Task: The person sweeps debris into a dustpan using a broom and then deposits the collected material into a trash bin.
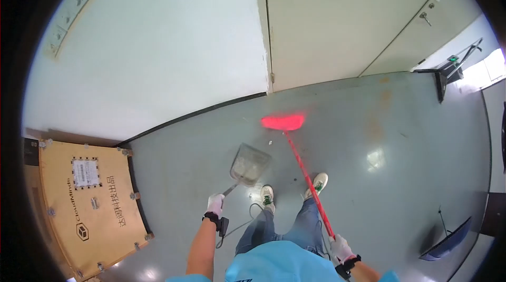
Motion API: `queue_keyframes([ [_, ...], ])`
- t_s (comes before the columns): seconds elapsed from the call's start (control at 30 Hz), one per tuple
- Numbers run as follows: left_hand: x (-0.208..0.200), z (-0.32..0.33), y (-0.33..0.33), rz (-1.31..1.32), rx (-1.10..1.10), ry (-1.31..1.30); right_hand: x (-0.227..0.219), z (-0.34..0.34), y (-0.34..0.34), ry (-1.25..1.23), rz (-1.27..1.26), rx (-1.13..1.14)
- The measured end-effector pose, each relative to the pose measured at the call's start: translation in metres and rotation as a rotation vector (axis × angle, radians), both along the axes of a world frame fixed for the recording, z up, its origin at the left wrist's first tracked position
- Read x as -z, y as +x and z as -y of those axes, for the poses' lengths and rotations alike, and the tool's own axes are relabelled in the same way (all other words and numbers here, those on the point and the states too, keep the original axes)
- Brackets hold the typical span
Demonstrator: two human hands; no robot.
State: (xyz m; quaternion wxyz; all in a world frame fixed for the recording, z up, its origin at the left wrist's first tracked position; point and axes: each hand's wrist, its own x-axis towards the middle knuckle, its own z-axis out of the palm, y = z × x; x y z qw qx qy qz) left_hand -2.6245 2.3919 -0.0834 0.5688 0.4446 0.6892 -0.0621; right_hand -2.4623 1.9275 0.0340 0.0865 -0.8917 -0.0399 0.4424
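- Blue shirt [284,262] is closest
- Left fingers [216,201] curl round grey dustpan [250,163], ahead of left shoe [267,195]
- Right fingers [339,245] wrap red broom [306,175], brush [283,121] below door's [337,24] edge
- Wide floor [363,198] on right

The room is bright, with a blown-out white patch at the far right. Glare spots shine on the grey floor [190,176] right of centre and at lower left. A soft shadow edges the top of the wooden crate [95,208], which bows with fisheye distortion. Blur smears the red broom head [283,121] and softens the dustpan [250,165]; black vignetting fills the corners.
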Motion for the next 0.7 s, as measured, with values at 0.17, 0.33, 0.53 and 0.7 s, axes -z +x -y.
queue_keyframes([
  [0.17,0.004,-0.024,0.012,0.125,0.213,0.063,-0.094,-0.017,-0.043,0.106,-0.332,0.624],
  [0.33,0.037,-0.041,0.03,-0.043,0.427,0.098,-0.064,-0.048,-0.051,0.183,-0.243,0.636],
  [0.53,0.07,-0.033,0.044,0.014,0.564,0.256,-0.017,-0.093,-0.044,0.022,-0.047,0.319],
  [0.7,0.071,-0.032,0.053,-0.089,0.762,0.396,-0.067,-0.08,-0.094,-0.048,-0.261,0.272],
])
